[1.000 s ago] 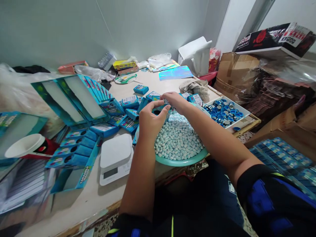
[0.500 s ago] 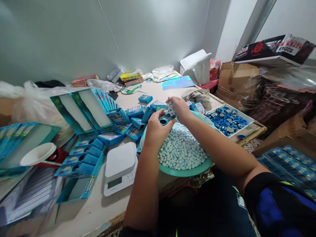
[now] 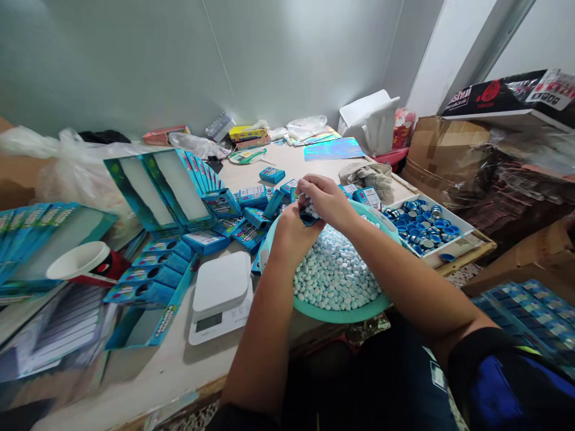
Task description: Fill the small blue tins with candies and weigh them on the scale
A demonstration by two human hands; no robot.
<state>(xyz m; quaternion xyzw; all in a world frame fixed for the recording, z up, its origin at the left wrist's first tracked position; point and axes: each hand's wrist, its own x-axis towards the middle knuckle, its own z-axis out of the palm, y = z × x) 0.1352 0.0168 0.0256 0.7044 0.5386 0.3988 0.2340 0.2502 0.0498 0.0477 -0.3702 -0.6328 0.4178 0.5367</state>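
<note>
A turquoise basin (image 3: 359, 312) full of small white and pale blue candies (image 3: 335, 272) stands at the table's front edge. Over its far left side, my left hand (image 3: 296, 230) is closed around a small blue candy box, mostly hidden by the fingers. My right hand (image 3: 327, 200) is cupped against the box's opening, with several candies (image 3: 311, 208) showing under its fingers. More blue candy boxes (image 3: 247, 236) lie in a heap just beyond and left of my hands.
Left of the basin sits a white kitchen scale (image 3: 222, 293). Further left are display cartons (image 3: 155, 332) holding boxes, and a tilted paper cup (image 3: 90, 263). A white tray (image 3: 442, 254) of blue caps (image 3: 420, 224) stands right. Cardboard boxes (image 3: 442, 143) are stacked beyond.
My right hand, which held candies above the box, has lowered onto the box's opening, and the hands have come together. The view has shifted slightly left.
</note>
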